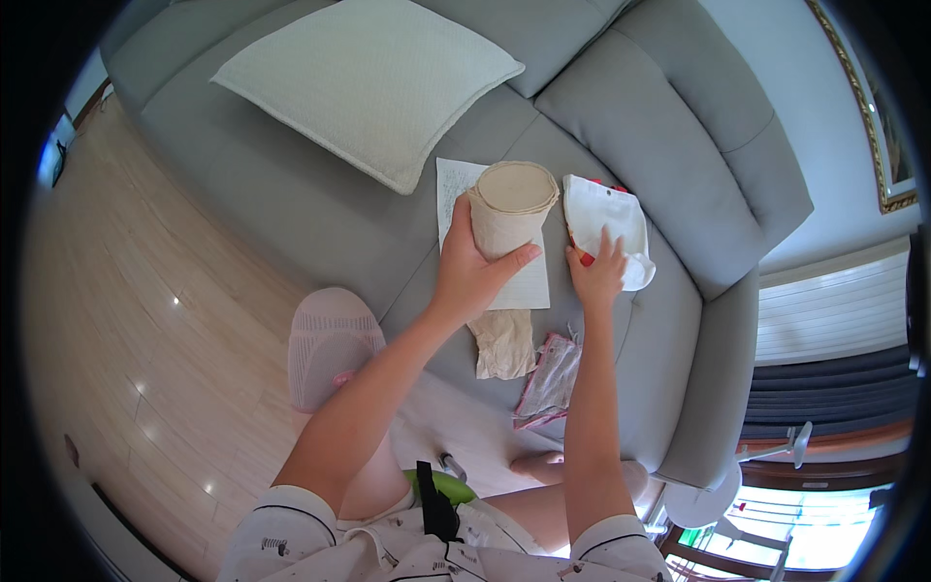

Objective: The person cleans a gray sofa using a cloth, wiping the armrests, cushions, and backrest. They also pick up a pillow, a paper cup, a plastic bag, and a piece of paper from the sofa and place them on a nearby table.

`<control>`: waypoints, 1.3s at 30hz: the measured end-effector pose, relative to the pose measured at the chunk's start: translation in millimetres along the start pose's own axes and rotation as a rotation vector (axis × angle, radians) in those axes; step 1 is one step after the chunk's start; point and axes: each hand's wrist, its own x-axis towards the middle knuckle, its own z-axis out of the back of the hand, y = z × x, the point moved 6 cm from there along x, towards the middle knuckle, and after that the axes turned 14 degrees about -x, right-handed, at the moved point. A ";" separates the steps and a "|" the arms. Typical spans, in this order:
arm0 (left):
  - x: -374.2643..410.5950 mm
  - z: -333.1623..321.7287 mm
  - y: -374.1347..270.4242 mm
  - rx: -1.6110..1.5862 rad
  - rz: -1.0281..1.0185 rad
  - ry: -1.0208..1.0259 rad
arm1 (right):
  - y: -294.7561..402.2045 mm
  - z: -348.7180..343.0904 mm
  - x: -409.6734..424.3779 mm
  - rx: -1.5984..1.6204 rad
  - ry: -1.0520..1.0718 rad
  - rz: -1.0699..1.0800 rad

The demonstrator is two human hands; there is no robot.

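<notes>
My left hand (473, 269) is closed around a beige cylindrical bundle (511, 207), its round flat end facing up, held over a sheet of paper (531, 287) with writing on it. To its right my right hand (600, 269) rests with spread fingers on a folded white cloth item (604, 207) with red parts at its edge; whether it grips the edge, I cannot tell. Below the paper lies a crumpled beige cloth or paper piece (503, 349). Beside that, partly behind my right forearm, is a clear pouch with pink edging (549, 378).
All these things are on a grey sofa (349, 218) with a large cream cushion (378, 80) at the back left. The sofa's backrest and armrest (716, 378) bound the right side. A slippered foot (334, 349) is at the sofa's front edge, above the wooden floor (145, 291).
</notes>
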 end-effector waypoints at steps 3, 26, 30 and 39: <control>13.6 3.6 20.4 0.198 -0.098 -0.040 | -49.4 -51.1 -2.2 0.166 0.209 -0.028; -158.0 -13.0 29.5 -0.020 0.730 0.166 | -179.3 157.5 -253.8 1.130 0.072 -0.349; -245.2 -70.3 35.0 -0.464 1.083 -0.079 | -121.6 203.8 -292.8 0.931 0.370 -0.011; -286.7 -77.8 30.5 -0.031 0.859 0.150 | -99.8 234.7 -285.1 1.389 0.553 -0.546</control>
